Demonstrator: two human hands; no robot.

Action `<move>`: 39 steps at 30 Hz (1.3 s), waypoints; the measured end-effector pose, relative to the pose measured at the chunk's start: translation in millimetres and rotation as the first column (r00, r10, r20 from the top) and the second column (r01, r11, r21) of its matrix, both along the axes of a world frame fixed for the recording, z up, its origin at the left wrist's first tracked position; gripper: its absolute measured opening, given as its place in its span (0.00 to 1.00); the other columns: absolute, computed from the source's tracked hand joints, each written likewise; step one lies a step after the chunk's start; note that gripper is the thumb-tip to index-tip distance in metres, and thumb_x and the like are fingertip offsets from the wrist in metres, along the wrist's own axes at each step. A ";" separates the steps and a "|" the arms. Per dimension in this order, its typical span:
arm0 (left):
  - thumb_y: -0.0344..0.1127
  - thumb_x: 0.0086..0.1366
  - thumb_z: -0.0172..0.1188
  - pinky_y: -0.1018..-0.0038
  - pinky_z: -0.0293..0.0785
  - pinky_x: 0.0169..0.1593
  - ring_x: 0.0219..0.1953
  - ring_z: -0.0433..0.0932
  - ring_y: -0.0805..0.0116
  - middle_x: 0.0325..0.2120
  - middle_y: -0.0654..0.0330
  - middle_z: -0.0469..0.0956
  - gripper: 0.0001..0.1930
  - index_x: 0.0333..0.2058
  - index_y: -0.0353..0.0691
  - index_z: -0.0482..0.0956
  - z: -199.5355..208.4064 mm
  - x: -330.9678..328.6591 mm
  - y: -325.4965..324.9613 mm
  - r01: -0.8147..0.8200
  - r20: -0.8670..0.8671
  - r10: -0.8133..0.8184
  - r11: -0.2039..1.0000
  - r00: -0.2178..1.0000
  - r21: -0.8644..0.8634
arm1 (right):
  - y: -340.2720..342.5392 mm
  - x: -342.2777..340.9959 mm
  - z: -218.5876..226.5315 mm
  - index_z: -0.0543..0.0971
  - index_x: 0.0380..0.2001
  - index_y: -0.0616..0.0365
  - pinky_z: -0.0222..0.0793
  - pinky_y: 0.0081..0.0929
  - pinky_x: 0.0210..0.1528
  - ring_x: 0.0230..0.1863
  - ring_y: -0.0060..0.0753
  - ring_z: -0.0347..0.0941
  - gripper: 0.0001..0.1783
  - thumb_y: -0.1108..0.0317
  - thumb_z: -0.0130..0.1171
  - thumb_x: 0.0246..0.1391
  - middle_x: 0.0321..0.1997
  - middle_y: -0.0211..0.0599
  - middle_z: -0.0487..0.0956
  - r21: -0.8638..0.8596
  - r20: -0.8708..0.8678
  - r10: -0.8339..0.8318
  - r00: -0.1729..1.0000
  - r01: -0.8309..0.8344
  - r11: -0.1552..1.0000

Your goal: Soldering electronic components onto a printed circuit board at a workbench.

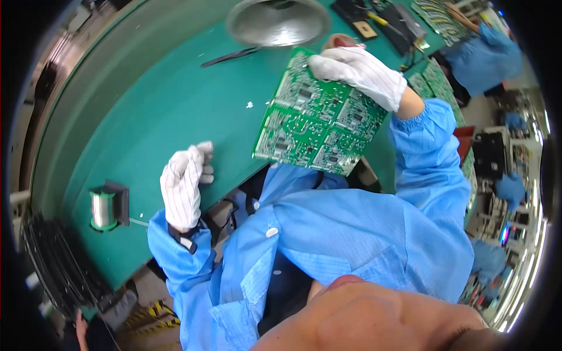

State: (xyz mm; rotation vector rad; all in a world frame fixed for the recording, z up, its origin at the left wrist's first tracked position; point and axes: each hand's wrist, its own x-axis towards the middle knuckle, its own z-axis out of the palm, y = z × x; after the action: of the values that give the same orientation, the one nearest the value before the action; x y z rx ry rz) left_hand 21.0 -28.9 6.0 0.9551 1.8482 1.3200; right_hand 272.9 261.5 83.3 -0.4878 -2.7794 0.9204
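A large green circuit board panel [322, 120], densely covered with small parts and silvery solder points, is held tilted above the bench's front edge. Gripping it by its upper edge is my right hand [360, 73], in a white striped glove; the fingertips behind the board are hidden. My left hand [184, 184], gloved the same way, is over the green bench top [146, 123], left of the board and apart from it. Its fingers are loosely bent with gaps between them, and no object shows in them. A dark strap circles the left wrist.
Black tweezers [231, 57] lie near a round metal lamp shade [278, 23]. A solder wire spool [104, 209] stands at the left. Tools, including a yellow-handled one [377, 19], lie far right beside more circuit boards [436, 82]. A co-worker in blue [483, 58] sits there.
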 end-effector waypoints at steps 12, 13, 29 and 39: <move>0.43 0.76 0.57 0.75 0.77 0.37 0.32 0.77 0.72 0.35 0.59 0.78 0.17 0.48 0.35 0.85 3.5 10.2 -10.5 -0.199 -0.291 0.214 0.977 0.933 0.081 | 2.7 -153.5 -43.4 0.80 0.56 0.58 0.72 0.42 0.58 0.55 0.55 0.78 0.33 0.40 0.52 0.65 0.52 0.52 0.83 0.310 0.132 0.082 0.988 -0.120 0.943; 0.45 0.77 0.55 0.75 0.77 0.37 0.31 0.76 0.72 0.34 0.58 0.77 0.19 0.47 0.35 0.85 2.6 8.9 -12.5 -0.195 -0.219 0.206 0.978 0.954 0.072 | 5.8 -144.5 -46.4 0.80 0.57 0.58 0.72 0.42 0.59 0.55 0.55 0.78 0.32 0.42 0.54 0.64 0.52 0.51 0.83 0.272 0.068 0.034 0.997 -0.051 0.961; 0.47 0.79 0.49 0.72 0.77 0.42 0.34 0.82 0.66 0.37 0.57 0.84 0.21 0.46 0.35 0.84 -9.1 -2.1 13.9 0.105 -0.406 -0.098 0.994 0.909 -0.003 | -45.7 22.9 -72.5 0.70 0.68 0.64 0.75 0.20 0.40 0.42 0.22 0.77 0.29 0.57 0.55 0.71 0.61 0.42 0.80 -0.524 0.137 -0.436 0.889 0.439 0.730; 0.50 0.77 0.53 0.78 0.70 0.36 0.29 0.72 0.77 0.29 0.64 0.77 0.22 0.47 0.36 0.87 5.1 6.9 21.1 -0.057 -0.039 0.050 0.979 0.998 -0.196 | 104.1 131.3 -109.3 0.58 0.69 0.71 0.72 0.30 0.64 0.63 0.45 0.71 0.25 0.70 0.45 0.76 0.67 0.61 0.68 -0.588 -0.332 -0.732 0.595 0.477 0.654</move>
State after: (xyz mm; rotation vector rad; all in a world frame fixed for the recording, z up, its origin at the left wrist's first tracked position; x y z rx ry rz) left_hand 27.9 -7.8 11.2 0.8327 2.0004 1.1325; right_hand 404.2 365.6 -26.0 -1.0064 -1.6487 1.2422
